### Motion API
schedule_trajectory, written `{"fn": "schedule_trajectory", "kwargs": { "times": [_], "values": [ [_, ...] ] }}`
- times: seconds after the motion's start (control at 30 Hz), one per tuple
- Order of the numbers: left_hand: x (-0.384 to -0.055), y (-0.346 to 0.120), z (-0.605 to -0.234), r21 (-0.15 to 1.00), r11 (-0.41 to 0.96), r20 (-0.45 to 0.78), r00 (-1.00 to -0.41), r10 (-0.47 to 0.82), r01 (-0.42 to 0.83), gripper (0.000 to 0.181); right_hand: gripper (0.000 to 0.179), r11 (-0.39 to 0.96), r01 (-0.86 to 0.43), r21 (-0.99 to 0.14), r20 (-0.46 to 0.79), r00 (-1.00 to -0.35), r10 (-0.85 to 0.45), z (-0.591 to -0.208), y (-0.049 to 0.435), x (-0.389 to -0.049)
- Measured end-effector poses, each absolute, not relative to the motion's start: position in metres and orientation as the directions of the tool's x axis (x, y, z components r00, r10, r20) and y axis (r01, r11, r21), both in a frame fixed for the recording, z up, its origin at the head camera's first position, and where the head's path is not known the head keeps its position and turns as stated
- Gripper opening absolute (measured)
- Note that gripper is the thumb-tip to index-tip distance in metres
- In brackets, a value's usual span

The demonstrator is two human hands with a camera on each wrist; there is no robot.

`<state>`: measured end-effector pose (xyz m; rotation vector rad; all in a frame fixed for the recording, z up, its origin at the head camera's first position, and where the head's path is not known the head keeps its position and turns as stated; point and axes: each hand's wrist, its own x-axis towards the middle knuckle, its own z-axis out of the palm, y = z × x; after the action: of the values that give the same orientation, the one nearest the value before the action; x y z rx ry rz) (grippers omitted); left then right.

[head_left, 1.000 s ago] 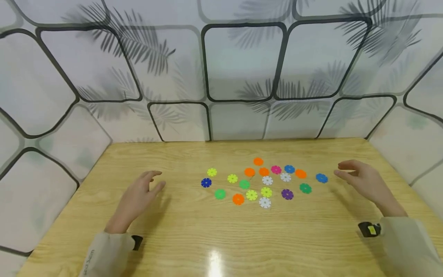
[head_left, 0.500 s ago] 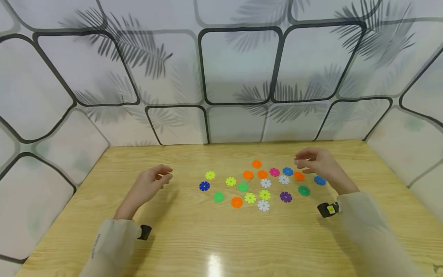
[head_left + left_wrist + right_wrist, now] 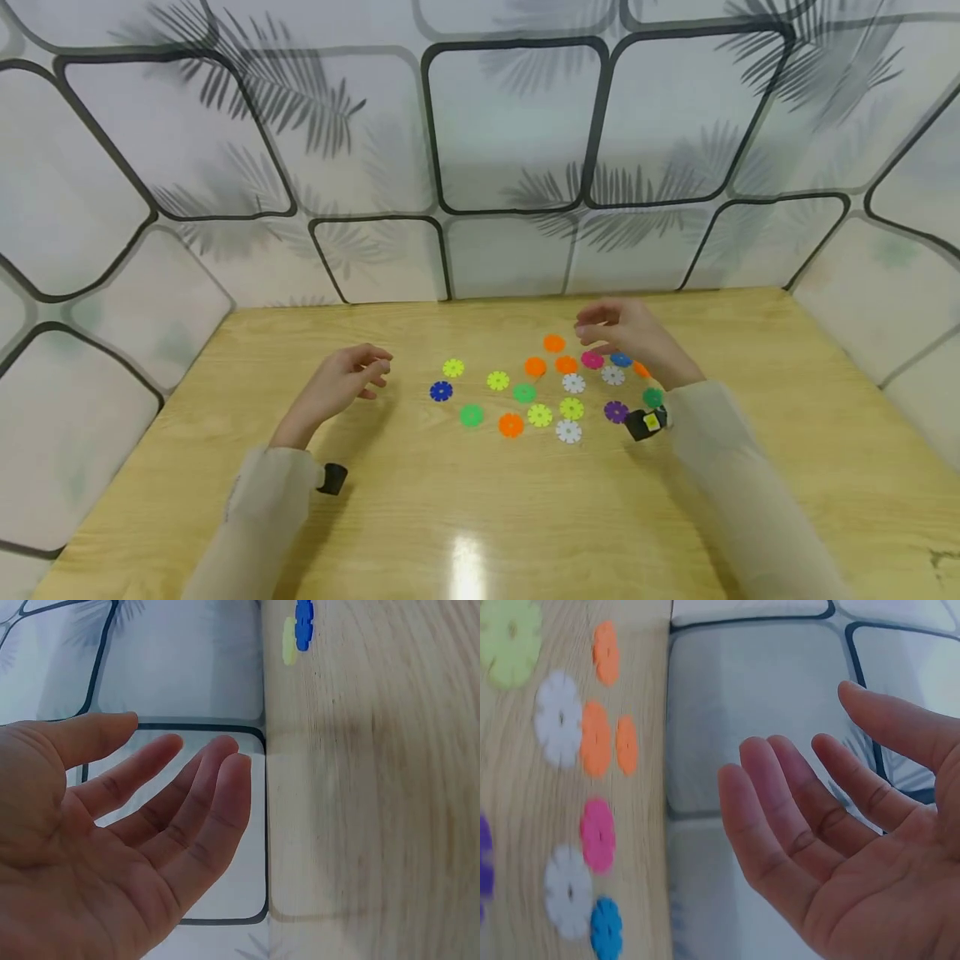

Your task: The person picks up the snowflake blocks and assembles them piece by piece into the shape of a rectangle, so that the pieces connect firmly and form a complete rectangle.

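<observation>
My left hand (image 3: 341, 387) hovers over the table left of the scattered notched plastic discs, nearest a dark blue disc (image 3: 441, 391) and a yellow disc (image 3: 453, 367). In the left wrist view its fingers are loosely bent with nothing between them. My right hand (image 3: 628, 335) is over the right part of the spread, close by a pink disc (image 3: 592, 360) and an orange disc (image 3: 554, 343). The right wrist view shows its palm bare and fingers relaxed. That hand and its sleeve overlap another orange disc (image 3: 641, 369) and a dark green disc (image 3: 653, 397).
More flat discs lie mid-table, among them a purple disc (image 3: 616, 412), a white disc (image 3: 568, 431) and a light green disc (image 3: 472, 415). The wooden table (image 3: 420, 508) meets a patterned panel (image 3: 510, 125) at its back edge, with panels at both sides too.
My right hand has swept left from beyond the right end of the discs to above them. The left hand has drifted right, towards the discs. No disc has visibly been moved.
</observation>
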<state>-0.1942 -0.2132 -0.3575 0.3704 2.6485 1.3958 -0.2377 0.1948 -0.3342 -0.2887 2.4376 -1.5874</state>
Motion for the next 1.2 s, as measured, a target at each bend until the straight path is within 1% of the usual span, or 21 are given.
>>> {"fn": "schedule_trajectory", "kwargs": {
  "times": [0.23, 0.53, 0.7, 0.87, 1.03, 1.2],
  "values": [
    [-0.204, -0.206, -0.359, 0.841, 0.527, -0.029, -0.961, 0.275, 0.125, 0.031, 0.045, 0.312, -0.02, -0.95, -0.09, -0.938, -0.335, -0.339, 0.17, -0.246],
    [-0.211, -0.201, -0.364, 0.856, 0.508, -0.062, -0.956, 0.288, 0.097, 0.029, 0.043, 0.28, -0.043, -0.959, -0.074, -0.916, -0.394, -0.338, 0.143, -0.252],
    [-0.213, -0.2, -0.365, 0.865, 0.496, -0.085, -0.953, 0.291, 0.074, 0.028, 0.041, 0.265, -0.029, -0.964, -0.087, -0.906, -0.415, -0.343, 0.131, -0.255],
    [-0.216, -0.197, -0.367, 0.869, 0.493, -0.122, -0.947, 0.298, 0.043, 0.027, 0.045, 0.291, 0.009, -0.957, -0.138, -0.894, -0.426, -0.346, 0.127, -0.259],
    [-0.219, -0.193, -0.364, 0.869, 0.494, -0.147, -0.942, 0.301, 0.022, 0.028, 0.044, 0.324, 0.045, -0.945, -0.185, -0.892, -0.413, -0.344, 0.123, -0.263],
    [-0.222, -0.188, -0.363, 0.871, 0.492, -0.159, -0.941, 0.298, 0.008, 0.026, 0.044, 0.355, 0.047, -0.934, -0.206, -0.882, -0.425, -0.344, 0.122, -0.267]
  ]
}}
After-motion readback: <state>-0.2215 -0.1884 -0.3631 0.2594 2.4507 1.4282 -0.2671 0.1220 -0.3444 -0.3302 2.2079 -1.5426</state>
